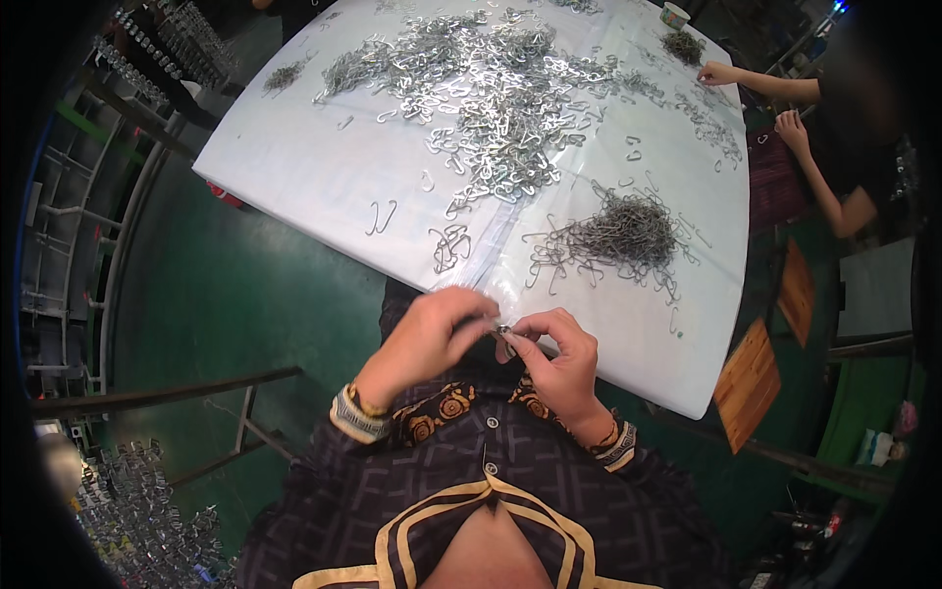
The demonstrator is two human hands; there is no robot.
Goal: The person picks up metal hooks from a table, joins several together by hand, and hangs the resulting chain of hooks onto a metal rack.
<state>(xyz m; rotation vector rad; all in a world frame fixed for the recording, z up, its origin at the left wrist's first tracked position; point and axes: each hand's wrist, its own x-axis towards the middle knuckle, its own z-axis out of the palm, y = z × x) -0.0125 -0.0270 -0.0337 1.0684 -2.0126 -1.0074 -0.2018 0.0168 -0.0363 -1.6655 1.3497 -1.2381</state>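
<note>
My left hand [429, 336] and my right hand [561, 359] meet just over the near table edge, both with fingers pinched. A small metal clip [503, 331], mostly covered by fingertips, sits in the right hand's pinch. Motion smears the left fingertips, which press close beside it; what they hold is hidden. On the table beyond my right hand lies a dense heap of thin bent wire pieces [633, 234]. Farther off spreads a big pile of shiny hook-shaped metal clips [505, 118]. A few loose wire hooks [451, 249] lie beyond my left hand.
The white-covered table [304, 191] stretches away from me. At its right side a co-worker's hands [721, 74] are near another wire heap [683, 46] and a small tub [674, 16]. Wooden stools [749, 385] stand right; a metal rail [167, 395] is left.
</note>
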